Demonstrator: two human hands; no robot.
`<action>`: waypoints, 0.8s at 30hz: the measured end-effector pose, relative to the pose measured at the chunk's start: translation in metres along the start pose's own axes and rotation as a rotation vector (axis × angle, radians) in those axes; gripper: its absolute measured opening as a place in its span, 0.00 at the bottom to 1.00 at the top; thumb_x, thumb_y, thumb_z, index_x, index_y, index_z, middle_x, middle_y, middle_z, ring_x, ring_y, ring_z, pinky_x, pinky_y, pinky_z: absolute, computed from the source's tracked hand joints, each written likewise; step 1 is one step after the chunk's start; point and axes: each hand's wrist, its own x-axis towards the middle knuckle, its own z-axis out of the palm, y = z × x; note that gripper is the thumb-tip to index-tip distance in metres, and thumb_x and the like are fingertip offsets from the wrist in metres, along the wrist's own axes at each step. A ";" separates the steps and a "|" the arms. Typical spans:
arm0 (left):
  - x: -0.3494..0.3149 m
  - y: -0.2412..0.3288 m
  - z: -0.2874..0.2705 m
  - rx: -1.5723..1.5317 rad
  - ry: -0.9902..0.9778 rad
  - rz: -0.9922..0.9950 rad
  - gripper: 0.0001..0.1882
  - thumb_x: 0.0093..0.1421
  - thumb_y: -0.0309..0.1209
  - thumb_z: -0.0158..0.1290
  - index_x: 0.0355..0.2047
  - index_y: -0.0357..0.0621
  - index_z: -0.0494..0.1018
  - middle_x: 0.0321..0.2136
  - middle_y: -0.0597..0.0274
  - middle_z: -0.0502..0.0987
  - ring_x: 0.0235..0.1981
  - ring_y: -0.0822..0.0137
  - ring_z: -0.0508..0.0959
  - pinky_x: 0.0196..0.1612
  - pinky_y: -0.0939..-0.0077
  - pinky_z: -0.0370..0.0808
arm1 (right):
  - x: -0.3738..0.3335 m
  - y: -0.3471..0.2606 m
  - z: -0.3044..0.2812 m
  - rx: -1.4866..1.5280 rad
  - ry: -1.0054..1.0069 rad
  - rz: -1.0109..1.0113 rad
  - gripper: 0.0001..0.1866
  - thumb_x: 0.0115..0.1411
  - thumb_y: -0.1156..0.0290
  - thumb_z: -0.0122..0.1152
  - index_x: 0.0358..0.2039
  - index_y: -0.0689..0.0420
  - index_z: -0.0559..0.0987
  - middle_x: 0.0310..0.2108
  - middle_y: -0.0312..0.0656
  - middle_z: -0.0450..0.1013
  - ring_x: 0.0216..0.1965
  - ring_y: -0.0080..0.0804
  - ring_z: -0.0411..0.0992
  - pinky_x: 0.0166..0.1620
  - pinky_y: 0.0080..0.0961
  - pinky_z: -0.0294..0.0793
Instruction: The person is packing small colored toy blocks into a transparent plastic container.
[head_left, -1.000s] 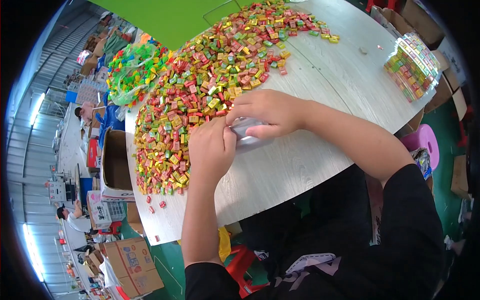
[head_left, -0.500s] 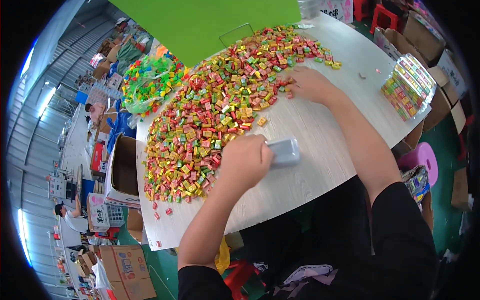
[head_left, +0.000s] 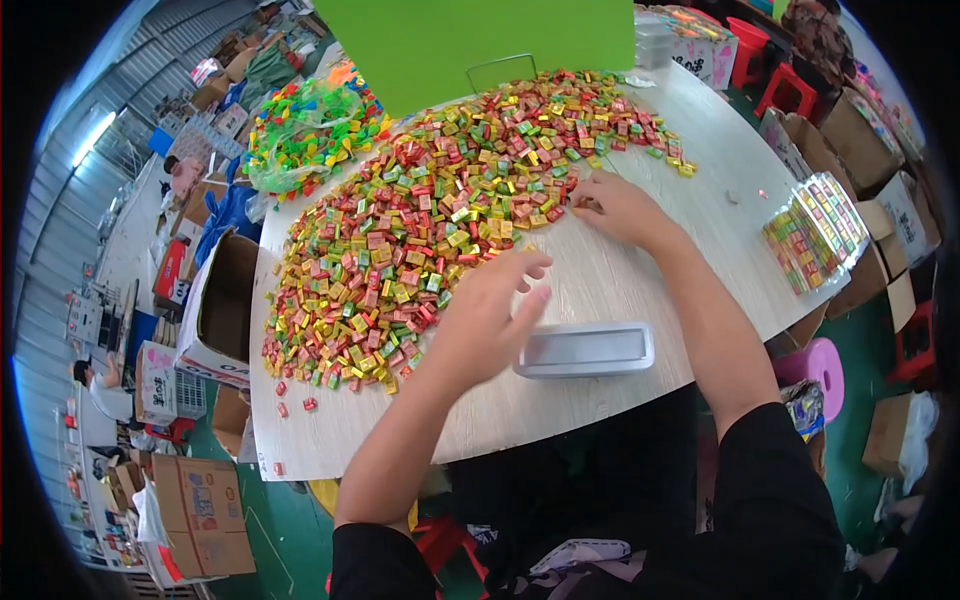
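Observation:
A mound of small wrapped candies (head_left: 400, 230) in red, yellow, green and pink covers the far left half of the pale table. My left hand (head_left: 490, 320) is above the pile's near edge, fingers and thumb apart, holding nothing. Just right of it a shallow rectangular plastic tray (head_left: 590, 350) lies flat, nothing in it. My right hand (head_left: 622, 208) rests at the pile's right edge, its fingers curled in; whatever they may grip is too small or hidden.
A green board (head_left: 480, 50) with a wire handle stands behind the pile. Bagged green, red and yellow plastic pieces (head_left: 315, 135) lie at the far left. Packed clear trays of candies (head_left: 815, 235) sit at the table's right edge. An open carton (head_left: 225, 310) stands left.
My left hand has let go of the plastic tray, which now lies flat nearer to me, and its fingers have opened. My right hand's fingers have curled in beside the candies.

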 end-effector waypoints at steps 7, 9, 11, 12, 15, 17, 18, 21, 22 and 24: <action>0.000 -0.065 0.041 -0.340 0.030 -0.121 0.12 0.69 0.29 0.49 0.49 0.39 0.75 0.38 0.56 0.79 0.38 0.62 0.78 0.47 0.65 0.74 | -0.001 -0.002 0.006 0.022 -0.079 -0.107 0.09 0.63 0.68 0.63 0.41 0.57 0.79 0.41 0.45 0.73 0.43 0.43 0.73 0.47 0.37 0.74; -0.001 -0.071 0.048 0.011 0.062 0.076 0.11 0.66 0.30 0.54 0.47 0.43 0.76 0.39 0.54 0.78 0.41 0.53 0.78 0.49 0.60 0.74 | 0.000 -0.004 0.005 0.048 -0.103 -0.145 0.08 0.61 0.72 0.62 0.40 0.58 0.77 0.41 0.44 0.72 0.43 0.40 0.73 0.46 0.35 0.74; 0.002 -0.068 0.052 0.204 0.112 0.169 0.11 0.63 0.31 0.55 0.45 0.44 0.76 0.41 0.55 0.77 0.46 0.53 0.77 0.52 0.57 0.72 | -0.003 -0.008 0.000 0.094 -0.153 -0.115 0.07 0.60 0.74 0.61 0.40 0.58 0.77 0.40 0.44 0.72 0.43 0.38 0.72 0.46 0.34 0.74; 0.003 -0.069 0.054 0.197 0.078 0.156 0.13 0.61 0.31 0.56 0.46 0.44 0.75 0.44 0.55 0.76 0.51 0.53 0.74 0.55 0.56 0.70 | 0.000 -0.008 -0.004 0.145 -0.163 -0.090 0.07 0.59 0.77 0.59 0.39 0.59 0.76 0.40 0.43 0.71 0.44 0.37 0.71 0.47 0.33 0.73; 0.005 -0.071 0.056 0.255 0.119 0.173 0.15 0.61 0.32 0.56 0.48 0.43 0.75 0.48 0.54 0.75 0.53 0.51 0.74 0.57 0.56 0.69 | -0.002 -0.005 -0.007 0.114 -0.202 -0.109 0.08 0.57 0.79 0.56 0.39 0.59 0.76 0.40 0.42 0.70 0.45 0.36 0.70 0.48 0.31 0.73; 0.007 -0.075 0.054 0.238 0.134 0.178 0.16 0.61 0.32 0.57 0.49 0.43 0.74 0.50 0.52 0.75 0.54 0.50 0.73 0.59 0.55 0.69 | 0.000 0.007 -0.007 0.132 -0.181 -0.146 0.10 0.57 0.80 0.54 0.40 0.58 0.75 0.41 0.43 0.70 0.45 0.35 0.70 0.48 0.30 0.73; 0.004 -0.077 0.053 0.244 0.138 0.184 0.18 0.61 0.33 0.57 0.50 0.43 0.74 0.51 0.51 0.74 0.55 0.49 0.73 0.60 0.55 0.68 | 0.001 0.004 -0.008 0.169 -0.146 -0.190 0.11 0.56 0.81 0.52 0.40 0.58 0.75 0.41 0.43 0.69 0.46 0.35 0.70 0.48 0.29 0.73; 0.000 -0.081 0.055 0.359 0.129 0.156 0.22 0.60 0.36 0.58 0.54 0.42 0.73 0.54 0.51 0.73 0.58 0.50 0.71 0.63 0.54 0.66 | -0.002 -0.007 -0.015 0.203 -0.094 -0.017 0.11 0.56 0.81 0.51 0.41 0.59 0.74 0.42 0.42 0.69 0.46 0.33 0.70 0.48 0.26 0.72; 0.000 -0.081 0.056 0.440 0.107 0.147 0.23 0.60 0.37 0.58 0.54 0.42 0.73 0.55 0.52 0.73 0.59 0.52 0.70 0.64 0.53 0.65 | -0.003 -0.006 -0.013 0.196 -0.102 -0.019 0.11 0.56 0.81 0.51 0.41 0.59 0.74 0.42 0.42 0.69 0.46 0.33 0.70 0.48 0.26 0.72; -0.001 -0.079 0.058 0.450 0.068 0.127 0.23 0.60 0.38 0.58 0.55 0.43 0.73 0.55 0.52 0.72 0.60 0.53 0.70 0.64 0.53 0.64 | -0.005 -0.003 -0.008 0.216 -0.181 -0.023 0.11 0.57 0.80 0.54 0.42 0.59 0.74 0.43 0.41 0.68 0.45 0.30 0.69 0.47 0.24 0.71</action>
